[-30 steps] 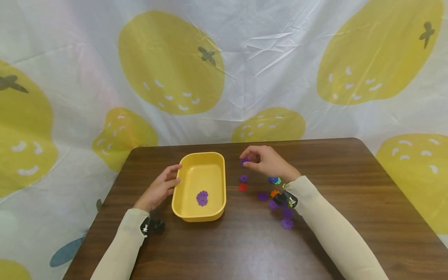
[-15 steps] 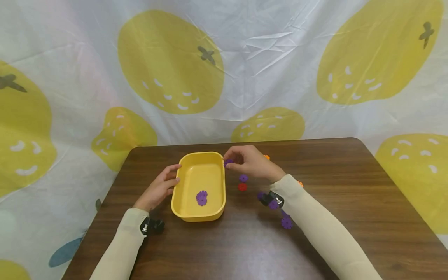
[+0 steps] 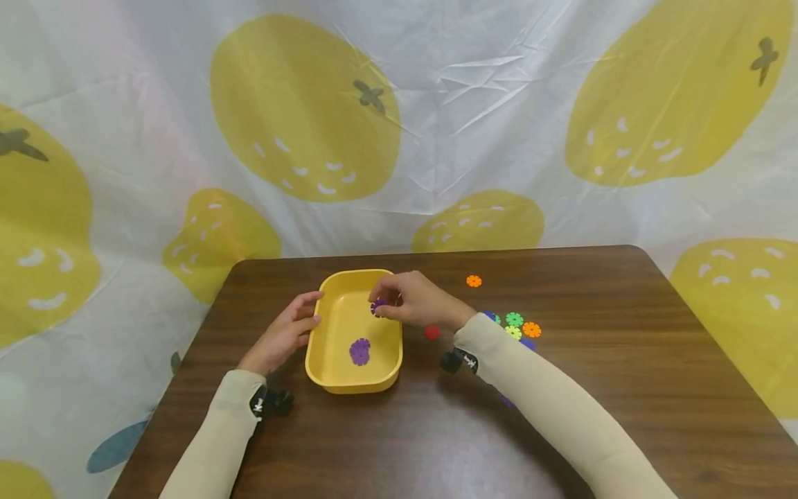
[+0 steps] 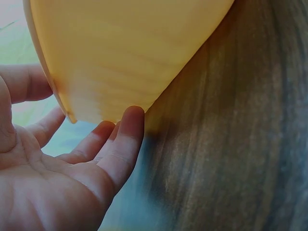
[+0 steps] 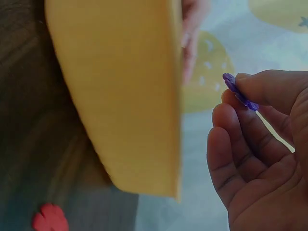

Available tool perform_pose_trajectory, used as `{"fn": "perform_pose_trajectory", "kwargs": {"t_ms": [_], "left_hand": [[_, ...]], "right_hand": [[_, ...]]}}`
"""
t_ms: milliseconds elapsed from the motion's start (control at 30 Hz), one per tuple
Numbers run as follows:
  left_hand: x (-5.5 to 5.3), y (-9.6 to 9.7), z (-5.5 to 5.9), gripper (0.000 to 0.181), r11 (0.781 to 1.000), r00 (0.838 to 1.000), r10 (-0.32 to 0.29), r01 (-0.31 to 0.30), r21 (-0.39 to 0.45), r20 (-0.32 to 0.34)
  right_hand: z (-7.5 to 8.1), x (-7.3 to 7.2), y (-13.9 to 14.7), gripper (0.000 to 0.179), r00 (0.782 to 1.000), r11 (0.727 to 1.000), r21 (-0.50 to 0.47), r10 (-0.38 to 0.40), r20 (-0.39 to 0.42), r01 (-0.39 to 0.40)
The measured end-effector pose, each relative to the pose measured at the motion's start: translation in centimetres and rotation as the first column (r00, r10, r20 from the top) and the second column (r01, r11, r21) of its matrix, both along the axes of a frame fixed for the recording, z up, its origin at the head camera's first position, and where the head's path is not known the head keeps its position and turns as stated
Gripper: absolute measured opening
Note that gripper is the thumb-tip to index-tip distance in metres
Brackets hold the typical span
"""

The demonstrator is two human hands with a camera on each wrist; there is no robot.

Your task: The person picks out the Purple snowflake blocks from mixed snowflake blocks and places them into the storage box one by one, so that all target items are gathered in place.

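Observation:
My right hand is over the right side of a yellow plastic tub. Thumb and forefinger pinch a purple snowflake disc, a small notched plastic piece; the other fingers are bent loosely below it in the right wrist view. Inside the tub, near its front, lie overlapping purple discs. My left hand touches the tub's left side, its fingers relaxed. In the left wrist view the thumb reaches the rim, while other fingertips rest against the outer wall.
Right of the tub lies a red disc. An orange disc is farther back. Green, yellow, orange and blue discs cluster beyond my right forearm, which partly hides them. A lemon-print curtain hangs behind the table.
My right hand has carried the purple disc leftward from the table to above the tub's inside. More coloured discs show behind the sleeve. The left hand and tub stay put.

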State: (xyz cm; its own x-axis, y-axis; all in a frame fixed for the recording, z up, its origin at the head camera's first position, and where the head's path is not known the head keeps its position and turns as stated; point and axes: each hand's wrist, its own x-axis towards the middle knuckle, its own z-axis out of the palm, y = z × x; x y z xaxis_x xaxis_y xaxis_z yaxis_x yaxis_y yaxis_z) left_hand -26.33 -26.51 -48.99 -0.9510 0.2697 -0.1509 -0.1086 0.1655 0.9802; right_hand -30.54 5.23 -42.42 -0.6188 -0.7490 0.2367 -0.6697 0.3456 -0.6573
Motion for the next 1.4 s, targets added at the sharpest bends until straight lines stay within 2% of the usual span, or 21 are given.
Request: {"fn": "perform_pose_trajectory", "kwargs": {"t_ms": [300, 600, 933, 1133, 1400], "left_hand": [[-0.2, 0.1, -0.2, 0.055, 1.0, 1.0, -0.003, 0.003, -0.005, 0.001], [-0.2, 0.2, 0.0, 0.055, 1.0, 1.0, -0.001, 0.001, -0.026, 0.004], [-0.1, 0.4, 0.3, 0.055, 1.0, 1.0, 0.0, 0.0, -0.024, 0.001], [0.0, 0.4, 0.2, 0.055, 1.0, 1.0, 0.0, 0.0, -0.024, -0.001], [-0.1, 0.3, 0.2, 0.055, 1.0, 1.0, 0.0, 0.0, -0.024, -0.004]], "right_hand": [[-1.3, 0.4, -1.8, 0.01, 0.999, 0.998, 0.045, 0.048, -0.025, -0.046], [-2.0, 0.6, -2.6, 0.009, 0.997, 0.994, 0.084, 0.071, 0.029, -0.073], [-2.9, 0.9, -3.1, 0.012, 0.994, 0.981, 0.169, 0.101, -0.041, -0.092], [-3.0, 1.0, -2.9, 0.01, 0.995, 0.983, 0.16, 0.099, -0.02, -0.095], [-2.2, 0.7, -1.9, 0.013, 0.993, 0.993, 0.049, 0.104, 0.055, -0.106]]}}
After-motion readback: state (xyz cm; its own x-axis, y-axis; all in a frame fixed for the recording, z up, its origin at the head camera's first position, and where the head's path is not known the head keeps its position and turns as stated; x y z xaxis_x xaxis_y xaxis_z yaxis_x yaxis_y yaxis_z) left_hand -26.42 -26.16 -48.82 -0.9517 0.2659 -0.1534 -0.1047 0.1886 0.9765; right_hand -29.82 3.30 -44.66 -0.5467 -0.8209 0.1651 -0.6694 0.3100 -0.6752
